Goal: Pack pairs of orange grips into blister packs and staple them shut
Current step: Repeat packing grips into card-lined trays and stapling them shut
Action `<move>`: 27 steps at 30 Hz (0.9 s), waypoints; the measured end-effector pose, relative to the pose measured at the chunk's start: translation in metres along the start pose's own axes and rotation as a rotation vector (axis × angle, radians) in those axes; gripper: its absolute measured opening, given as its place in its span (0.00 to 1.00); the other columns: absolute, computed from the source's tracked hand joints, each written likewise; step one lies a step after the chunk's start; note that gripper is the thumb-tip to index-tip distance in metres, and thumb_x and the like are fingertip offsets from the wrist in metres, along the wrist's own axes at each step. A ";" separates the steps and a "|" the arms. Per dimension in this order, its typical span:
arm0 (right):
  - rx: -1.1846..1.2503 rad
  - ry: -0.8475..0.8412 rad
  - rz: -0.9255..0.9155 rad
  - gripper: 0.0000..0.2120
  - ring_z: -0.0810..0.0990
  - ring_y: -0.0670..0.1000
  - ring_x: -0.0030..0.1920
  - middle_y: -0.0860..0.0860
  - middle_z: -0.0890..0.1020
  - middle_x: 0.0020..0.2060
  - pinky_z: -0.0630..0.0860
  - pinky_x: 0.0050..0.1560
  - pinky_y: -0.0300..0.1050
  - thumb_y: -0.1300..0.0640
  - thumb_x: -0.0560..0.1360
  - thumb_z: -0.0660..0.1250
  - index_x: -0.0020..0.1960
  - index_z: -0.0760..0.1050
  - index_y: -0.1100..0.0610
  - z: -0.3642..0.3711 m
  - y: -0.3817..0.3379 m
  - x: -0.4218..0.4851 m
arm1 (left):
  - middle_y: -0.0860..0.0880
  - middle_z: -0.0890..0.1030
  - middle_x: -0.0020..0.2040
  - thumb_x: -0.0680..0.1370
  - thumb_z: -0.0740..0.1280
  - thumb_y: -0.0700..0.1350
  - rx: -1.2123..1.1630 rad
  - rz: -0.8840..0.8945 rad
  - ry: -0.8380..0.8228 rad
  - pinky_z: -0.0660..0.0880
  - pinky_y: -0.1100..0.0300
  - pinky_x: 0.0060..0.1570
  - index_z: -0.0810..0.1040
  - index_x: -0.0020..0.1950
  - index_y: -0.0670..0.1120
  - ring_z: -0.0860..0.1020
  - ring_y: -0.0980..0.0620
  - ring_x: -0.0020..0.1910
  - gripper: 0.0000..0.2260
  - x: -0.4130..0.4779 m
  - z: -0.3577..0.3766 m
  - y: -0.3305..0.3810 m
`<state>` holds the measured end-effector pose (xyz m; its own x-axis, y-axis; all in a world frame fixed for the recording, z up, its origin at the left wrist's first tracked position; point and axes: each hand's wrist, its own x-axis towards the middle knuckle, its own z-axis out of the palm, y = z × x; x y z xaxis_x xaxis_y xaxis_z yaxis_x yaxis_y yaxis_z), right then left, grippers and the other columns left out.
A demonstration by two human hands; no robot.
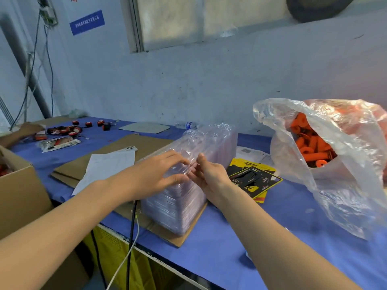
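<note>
A tall stack of clear blister packs (188, 197) stands on a piece of cardboard in the middle of the blue table. Both my hands are at its near top edge. My left hand (159, 172) curls round the top clear blister (189, 147), thumb below and fingers above. My right hand (211, 174) pinches the same blister's edge from the right. Orange grips (312, 145) lie heaped in a clear plastic bag (339, 185) at the right. Black and yellow printed cards (254, 178) lie between the stack and the bag.
A brown cardboard box (21, 197) stands at the left edge. Flat cardboard, a paper sheet (109, 164) and a phone (130, 148) lie behind my left arm. Another person's hand (29, 128) and small red parts (69, 130) are far left. Cables (132, 237) hang off the table's front edge.
</note>
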<state>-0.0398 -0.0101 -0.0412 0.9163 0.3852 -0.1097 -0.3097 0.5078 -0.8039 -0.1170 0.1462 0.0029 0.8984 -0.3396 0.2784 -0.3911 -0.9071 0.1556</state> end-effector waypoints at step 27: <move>0.562 -0.299 0.019 0.09 0.85 0.47 0.40 0.54 0.85 0.42 0.81 0.39 0.37 0.67 0.78 0.66 0.56 0.81 0.61 0.009 0.030 -0.024 | 0.59 0.77 0.62 0.80 0.58 0.62 -0.116 -0.006 0.195 0.76 0.55 0.59 0.72 0.68 0.54 0.76 0.61 0.59 0.20 0.000 0.002 0.011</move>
<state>-0.0731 0.0030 -0.0570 0.8241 0.5551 0.1122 -0.4853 0.7944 -0.3653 -0.1209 0.1360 0.0030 0.8497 -0.2699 0.4529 -0.4165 -0.8703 0.2628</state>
